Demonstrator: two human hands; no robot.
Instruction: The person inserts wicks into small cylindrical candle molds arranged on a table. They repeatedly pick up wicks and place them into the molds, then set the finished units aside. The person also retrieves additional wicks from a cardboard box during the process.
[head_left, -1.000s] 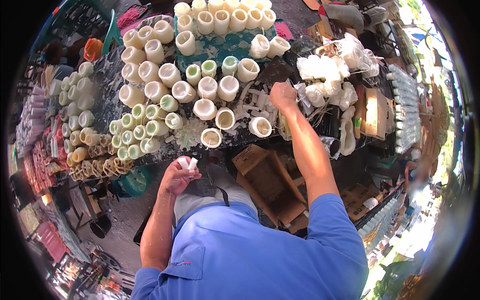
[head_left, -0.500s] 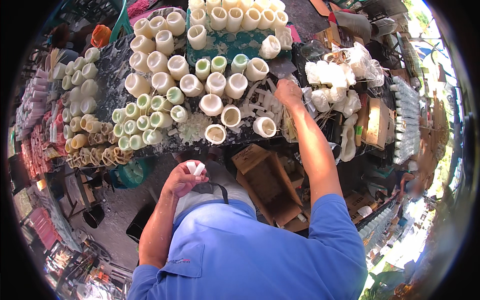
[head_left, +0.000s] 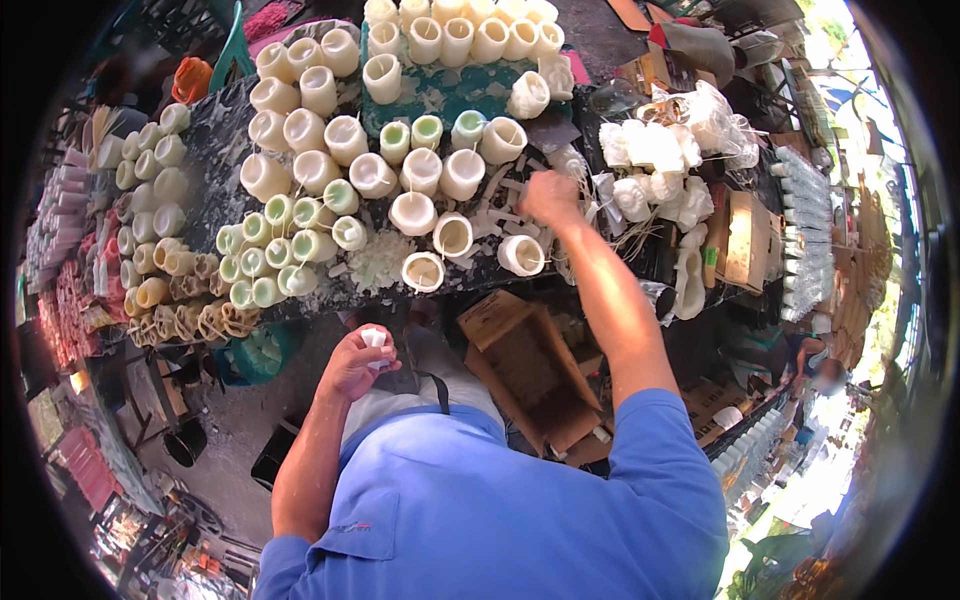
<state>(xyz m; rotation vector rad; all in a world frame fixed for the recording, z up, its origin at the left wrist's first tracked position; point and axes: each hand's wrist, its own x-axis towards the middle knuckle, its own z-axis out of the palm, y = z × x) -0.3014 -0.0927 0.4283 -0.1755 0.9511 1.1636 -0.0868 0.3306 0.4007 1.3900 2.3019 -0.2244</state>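
Observation:
Close to my waist, my left hand (head_left: 362, 364) is closed around short white wax sticks (head_left: 376, 340), whose ends poke out between thumb and fingers. My right hand (head_left: 550, 198) is stretched over the table, low above a pile of loose white wax sticks (head_left: 497, 210); its fingers point down and are blurred, so whatever they grip is hidden. Left of it stand cream pillar candles with wicks, among them a hollowed candle (head_left: 462, 175) and a brown-centred one (head_left: 453, 235). A further candle (head_left: 521, 255) sits at the front edge, below my right wrist.
Small pale green candles (head_left: 303, 278) crowd the table's left part. Farther back, a green tray (head_left: 430, 95) carries more cream candles. White bagged pieces (head_left: 655, 147) and a small cardboard box (head_left: 748, 240) lie to the right. An open cardboard carton (head_left: 540, 385) stands below the table edge.
My right hand has shifted left and slightly nearer, from beside the white bagged pieces to over the loose sticks. My left hand has turned a little, still holding its white sticks.

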